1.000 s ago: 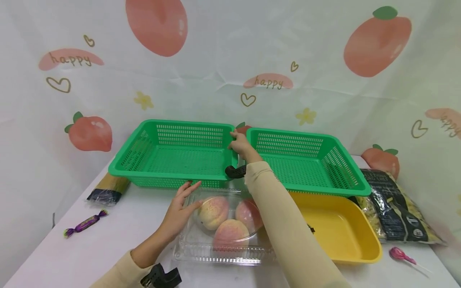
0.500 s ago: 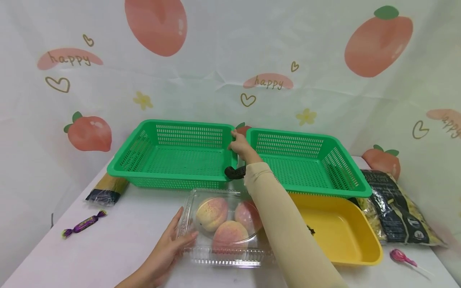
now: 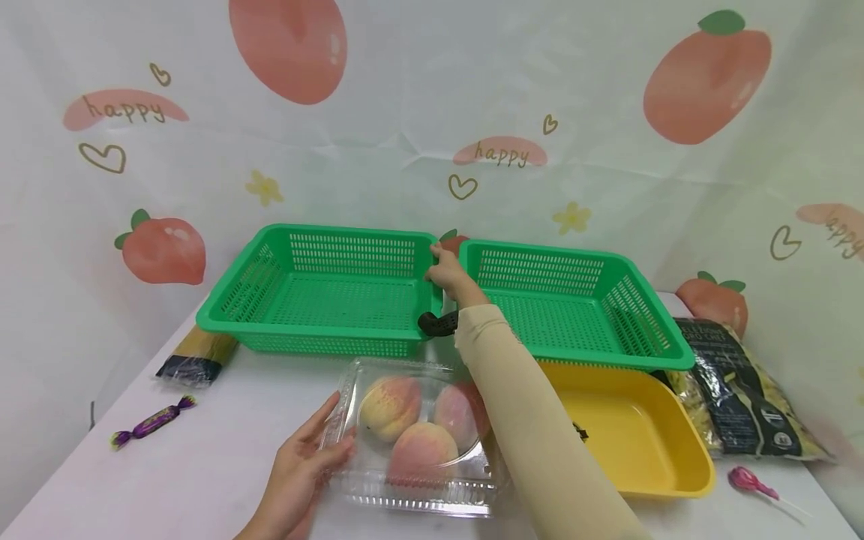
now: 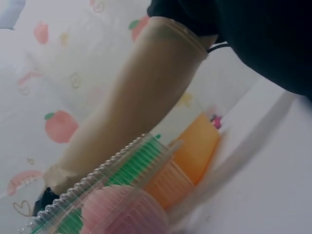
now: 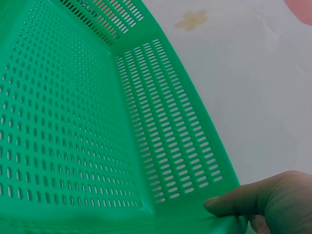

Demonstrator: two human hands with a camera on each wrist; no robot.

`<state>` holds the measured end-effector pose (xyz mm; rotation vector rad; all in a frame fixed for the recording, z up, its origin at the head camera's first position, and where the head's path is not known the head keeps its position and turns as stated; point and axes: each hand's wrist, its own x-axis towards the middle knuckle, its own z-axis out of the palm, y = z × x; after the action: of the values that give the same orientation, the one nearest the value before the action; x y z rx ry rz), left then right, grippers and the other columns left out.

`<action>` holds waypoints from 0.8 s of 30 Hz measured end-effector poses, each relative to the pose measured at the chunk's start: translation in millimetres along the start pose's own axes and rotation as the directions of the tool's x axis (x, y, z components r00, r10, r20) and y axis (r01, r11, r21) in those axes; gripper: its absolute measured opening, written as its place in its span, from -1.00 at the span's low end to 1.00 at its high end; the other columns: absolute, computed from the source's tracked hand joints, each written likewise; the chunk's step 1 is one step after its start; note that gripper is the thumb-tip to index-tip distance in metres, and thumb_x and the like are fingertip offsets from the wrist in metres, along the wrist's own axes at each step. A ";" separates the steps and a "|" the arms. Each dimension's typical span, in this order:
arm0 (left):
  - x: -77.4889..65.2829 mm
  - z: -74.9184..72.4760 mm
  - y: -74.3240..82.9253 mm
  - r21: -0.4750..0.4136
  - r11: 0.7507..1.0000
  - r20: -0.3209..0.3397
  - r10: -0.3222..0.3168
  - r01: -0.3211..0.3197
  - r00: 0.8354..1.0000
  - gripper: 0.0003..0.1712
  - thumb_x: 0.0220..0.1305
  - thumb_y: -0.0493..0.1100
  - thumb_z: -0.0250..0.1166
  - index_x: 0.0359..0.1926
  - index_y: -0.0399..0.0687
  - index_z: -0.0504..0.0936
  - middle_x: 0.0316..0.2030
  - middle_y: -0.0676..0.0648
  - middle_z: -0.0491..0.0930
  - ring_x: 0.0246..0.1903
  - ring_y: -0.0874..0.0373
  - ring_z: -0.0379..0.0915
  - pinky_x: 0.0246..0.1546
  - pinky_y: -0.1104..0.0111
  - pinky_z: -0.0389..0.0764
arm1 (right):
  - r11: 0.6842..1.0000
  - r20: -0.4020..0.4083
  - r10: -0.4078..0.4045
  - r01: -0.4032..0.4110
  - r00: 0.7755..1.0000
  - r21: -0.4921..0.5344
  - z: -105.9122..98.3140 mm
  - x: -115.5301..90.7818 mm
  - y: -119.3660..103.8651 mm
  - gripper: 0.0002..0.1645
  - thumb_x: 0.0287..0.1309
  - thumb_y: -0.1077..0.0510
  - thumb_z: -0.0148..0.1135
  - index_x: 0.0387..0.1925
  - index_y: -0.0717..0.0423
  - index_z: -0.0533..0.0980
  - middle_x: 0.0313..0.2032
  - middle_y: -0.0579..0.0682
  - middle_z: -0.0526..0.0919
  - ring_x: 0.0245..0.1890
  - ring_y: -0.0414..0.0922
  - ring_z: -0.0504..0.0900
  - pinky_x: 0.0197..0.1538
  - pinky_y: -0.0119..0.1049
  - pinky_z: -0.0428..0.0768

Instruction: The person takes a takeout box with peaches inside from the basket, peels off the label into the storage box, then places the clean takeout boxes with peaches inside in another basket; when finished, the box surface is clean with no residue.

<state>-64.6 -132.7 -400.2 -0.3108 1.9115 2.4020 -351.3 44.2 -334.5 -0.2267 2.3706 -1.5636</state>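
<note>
My left hand [image 3: 297,465] holds a clear plastic clamshell box [image 3: 418,504] by its left side, thumb over the lid. Three peaches [image 3: 421,450] show through the lid. In the left wrist view, the ribbed edge of the box [image 4: 92,178] and one peach [image 4: 122,212] appear, but not the hand. At the back, my right hand [image 3: 451,274] grips the right rim of the left green basket [image 3: 344,300]. The right wrist view shows the thumb of that hand [image 5: 278,200] over the rim at a corner of the basket [image 5: 161,122].
A second green basket [image 3: 560,322] stands to the right, its front over a yellow tub [image 3: 641,442] with a small dark item inside. A lollipop [image 3: 749,480] and food bag [image 3: 736,390] lie right; a purple wrapped candy [image 3: 154,422] and brown packet [image 3: 199,356] lie left.
My left hand has moved from the far left corner of the box to its left side and taken hold. The box has shifted slightly toward me and left. The right hand stays on the rim.
</note>
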 end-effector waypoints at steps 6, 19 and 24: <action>-2.0 -16.3 -7.2 -0.066 0.998 -0.035 -0.020 0.018 0.999 -0.28 0.15 -0.41 0.21 0.31 0.17 0.32 0.35 -0.02 0.15 -0.08 0.30 0.58 -0.19 0.51 0.60 | 1.000 -0.001 0.006 -0.006 1.000 -0.014 0.3 -1.1 -0.6 -0.13 0.21 0.47 -0.08 0.46 0.01 -0.12 0.48 -0.18 -0.33 0.47 -0.07 -0.32 0.24 -0.15 0.30; -23.8 -67.8 -14.9 -0.381 0.921 0.166 0.158 -0.084 0.973 -0.37 0.22 -0.46 0.11 0.11 0.37 0.53 -0.04 0.18 0.63 -0.14 0.24 0.63 -0.24 0.50 0.61 | 1.000 -0.002 -0.001 0.001 1.000 -0.019 0.6 -5.9 -2.3 -0.14 0.21 0.47 -0.08 0.46 0.03 -0.12 0.48 -0.15 -0.32 0.48 -0.06 -0.33 0.32 -0.11 0.26; -28.1 -87.0 -1.0 -0.480 0.877 0.202 0.140 -0.026 0.969 -0.37 0.23 -0.48 0.10 0.12 0.34 0.53 -0.03 0.13 0.63 -0.08 0.19 0.60 -0.17 0.45 0.61 | 1.000 -0.010 -0.008 0.008 1.000 -0.019 0.7 -6.3 -2.2 -0.14 0.22 0.46 -0.08 0.45 0.04 -0.12 0.48 -0.14 -0.31 0.48 -0.06 -0.34 0.05 -0.18 0.28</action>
<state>-26.3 -214.5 -414.3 0.0411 1.2455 2.7946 -345.1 44.5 -331.7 -0.2337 2.3958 -1.5501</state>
